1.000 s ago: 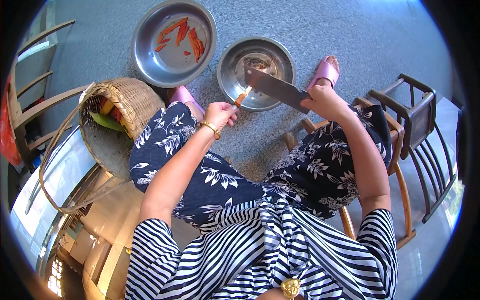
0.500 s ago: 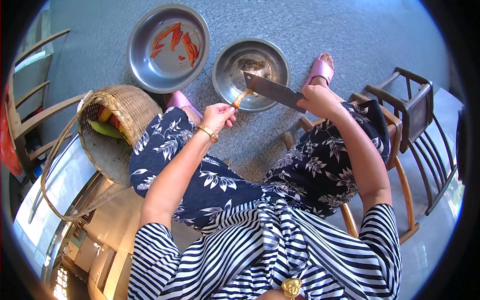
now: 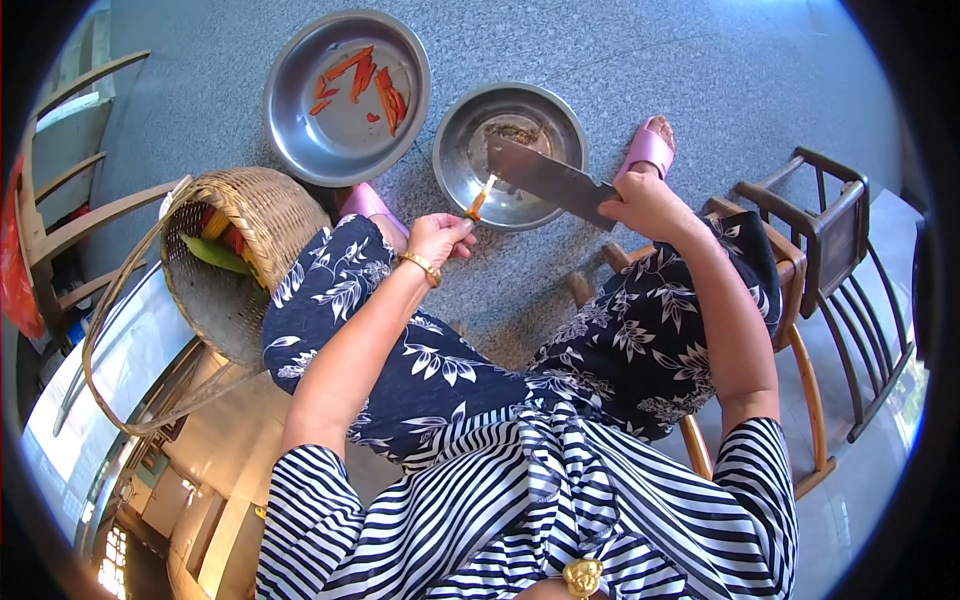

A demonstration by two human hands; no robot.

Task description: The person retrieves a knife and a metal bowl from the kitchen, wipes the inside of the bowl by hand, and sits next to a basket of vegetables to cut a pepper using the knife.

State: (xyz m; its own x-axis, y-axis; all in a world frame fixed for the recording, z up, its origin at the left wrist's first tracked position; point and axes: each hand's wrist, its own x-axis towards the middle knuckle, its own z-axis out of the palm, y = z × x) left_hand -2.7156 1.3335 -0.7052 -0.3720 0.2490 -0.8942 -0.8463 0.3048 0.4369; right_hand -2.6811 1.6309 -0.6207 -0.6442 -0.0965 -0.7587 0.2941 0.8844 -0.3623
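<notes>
In the head view my left hand (image 3: 441, 239), a gold bangle at its wrist, pinches an orange-red piece of pepper (image 3: 477, 207) whose pale end points up at the near rim of a steel bowl (image 3: 452, 180). My right hand (image 3: 645, 205) is wrapped round the handle of a cleaver (image 3: 550, 180). The broad dark blade reaches leftward across this bowl, its far end just above the pepper piece. Dark bits and seeds lie on the bowl's bottom. To the left, a larger steel basin (image 3: 290, 140) holds several strips of red pepper (image 3: 390, 100).
A woven basket (image 3: 265, 215) lies tipped by my left knee, with red and yellow peppers and a green one (image 3: 215, 254) inside. Wooden chairs stand at the left and a dark stool (image 3: 840, 225) at the right. My feet flank the smaller bowl.
The cleaver's blade has shifted slightly over the pepper piece, which is now turned more upright with its pale end showing. The whole view has moved a little.
</notes>
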